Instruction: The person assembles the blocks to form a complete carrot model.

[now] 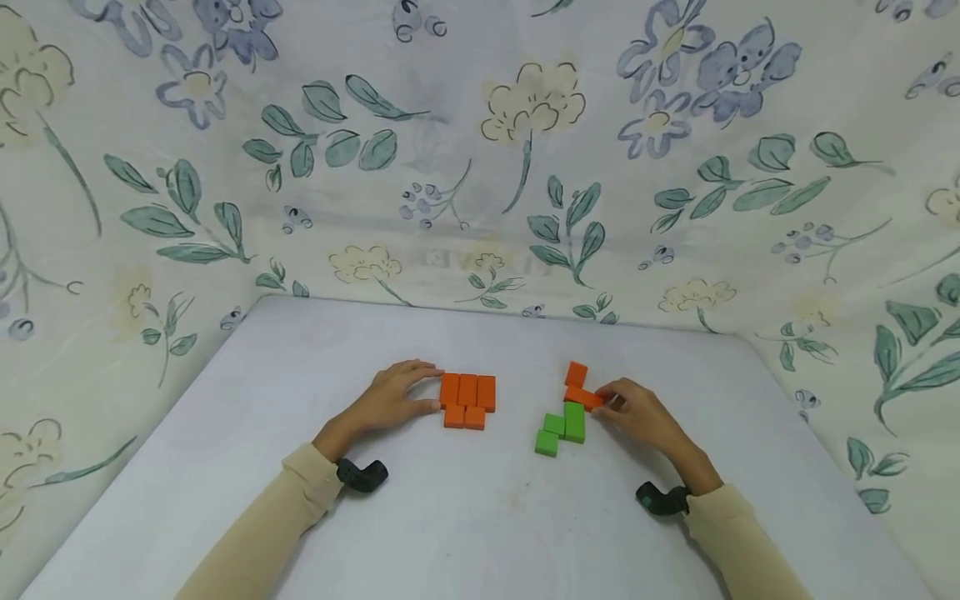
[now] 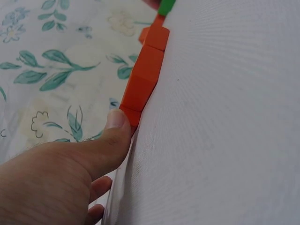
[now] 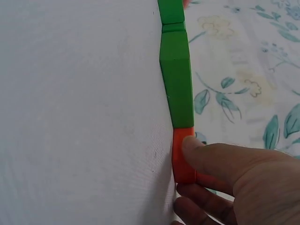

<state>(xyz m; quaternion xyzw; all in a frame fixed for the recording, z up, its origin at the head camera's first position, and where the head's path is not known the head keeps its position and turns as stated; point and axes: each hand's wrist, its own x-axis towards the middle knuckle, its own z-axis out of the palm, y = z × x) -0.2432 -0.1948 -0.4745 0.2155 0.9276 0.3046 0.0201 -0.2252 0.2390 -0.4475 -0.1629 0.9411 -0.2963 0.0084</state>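
In the head view my left hand (image 1: 392,395) is at the left side of a group of orange blocks (image 1: 468,390), three longer ones in a row with two short ones below. Its thumb (image 2: 116,123) touches the end of the group in the left wrist view. On the right, my right hand (image 1: 636,410) pinches the right end of a long orange block (image 1: 583,397). A small orange block (image 1: 576,373) lies just behind that block. In front sit a long green block (image 1: 574,422) and two small green blocks (image 1: 553,425), placed stepwise.
Both groups lie flat on a white table (image 1: 465,517), with a gap between them. A flower-patterned cloth (image 1: 450,200) rises behind the table and along its sides. Each wrist wears a dark device (image 1: 363,476).
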